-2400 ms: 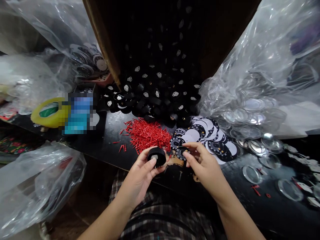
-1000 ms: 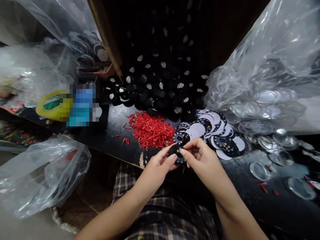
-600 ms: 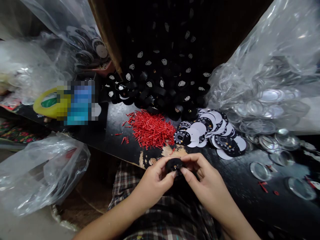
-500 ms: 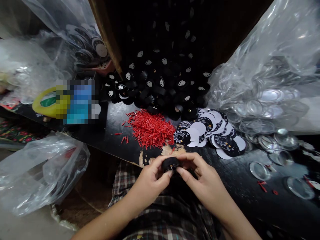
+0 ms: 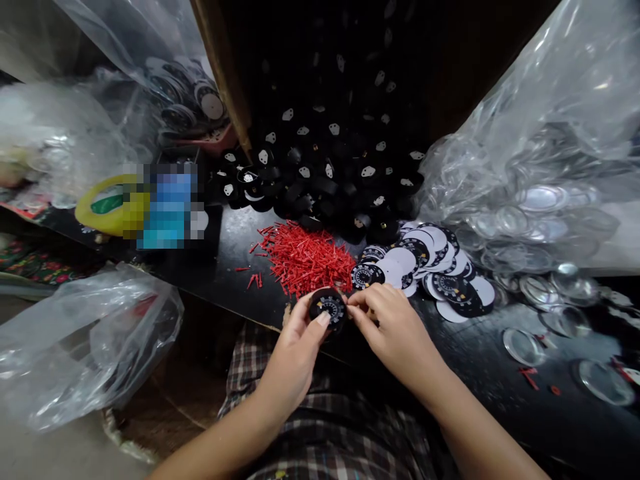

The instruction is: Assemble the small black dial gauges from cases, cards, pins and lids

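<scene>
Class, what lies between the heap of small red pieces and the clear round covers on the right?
The head view shows overlapping black and white discs between the red pieces and clear covers.

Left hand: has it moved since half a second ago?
Yes: against the pile of red pointers, the left hand has moved leftward and forward, closer to it.

An assembly workshop: heaps of red pointers (image 5: 310,259), dials (image 5: 453,289), black cases (image 5: 325,185) and clear lids (image 5: 540,291) crowd a worn table (image 5: 240,233).
</scene>
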The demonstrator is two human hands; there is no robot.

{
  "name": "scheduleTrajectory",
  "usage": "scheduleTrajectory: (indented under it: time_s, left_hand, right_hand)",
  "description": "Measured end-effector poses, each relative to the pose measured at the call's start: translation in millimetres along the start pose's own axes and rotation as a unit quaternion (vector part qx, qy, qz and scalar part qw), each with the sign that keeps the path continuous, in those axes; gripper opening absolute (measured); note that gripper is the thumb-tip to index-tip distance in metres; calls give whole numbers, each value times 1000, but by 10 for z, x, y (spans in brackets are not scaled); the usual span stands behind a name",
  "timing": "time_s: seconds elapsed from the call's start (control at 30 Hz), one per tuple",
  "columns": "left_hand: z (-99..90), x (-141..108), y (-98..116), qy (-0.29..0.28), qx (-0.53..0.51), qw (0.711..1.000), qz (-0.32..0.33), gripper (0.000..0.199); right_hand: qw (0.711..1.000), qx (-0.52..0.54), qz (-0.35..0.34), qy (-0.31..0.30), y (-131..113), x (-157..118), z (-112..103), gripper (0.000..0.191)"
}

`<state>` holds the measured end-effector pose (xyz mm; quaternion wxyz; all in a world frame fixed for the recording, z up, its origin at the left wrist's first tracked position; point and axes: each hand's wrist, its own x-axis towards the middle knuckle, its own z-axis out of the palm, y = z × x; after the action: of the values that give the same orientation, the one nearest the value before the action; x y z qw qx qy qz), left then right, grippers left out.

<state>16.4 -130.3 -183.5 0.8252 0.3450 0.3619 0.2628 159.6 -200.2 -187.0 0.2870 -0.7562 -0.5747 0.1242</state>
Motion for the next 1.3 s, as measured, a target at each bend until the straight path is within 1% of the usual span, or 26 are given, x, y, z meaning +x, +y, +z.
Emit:
scheduleTrajectory:
  time_s: [0.1,0.23,0.33,0.4,0.5,0.6,0.7,0.83,0.97,1.1,1.17,1.3]
  left_hand:
    - [44,33,15,-9,4,1000,2,27]
    - [69,70,86,-18,-3,1000,-16,29]
    - [83,106,104,-2,-14,1000,-6,36]
    - [101,136,76,0,3,1000,-5,40]
    - [138,175,1,-44,47,998,-3,31]
    - [171,182,-35,-69,97,992,38,23]
    - [189,162,9,-75,150,984,62,24]
    - [185,133,98,-89,191,976,61,26]
    - [162,104,119,-90,213,969,85,25]
    - [142,62,108,-79,249,958,114,24]
    - [140,39,103,-71,280,949,127,26]
    - [144,-8,105,-59,349,920,169,34]
  right_hand:
    - [999,27,1,33,-36,-69,-32,8]
    - [998,49,5,43,-69,-115,-105,13]
    - [989,138,35,35,-116,-113,-161,13]
    - [981,182,52,32,-157,-105,-180,12]
    - [985,158,59,43,-206,-90,-182,14]
    - [987,137,70,45,-217,-78,-177,16]
    - [985,149,76,32,-204,-77,-193,15]
    - [983,167,75,16,-199,-89,-238,15]
    - [983,171,71,18,-217,-115,-255,15]
    - [978,187,81,44,-251,-148,-231,16]
    - [975,193,93,57,-279,-168,-221,16]
    - [975,186,104,66,-344,-206,-212,20]
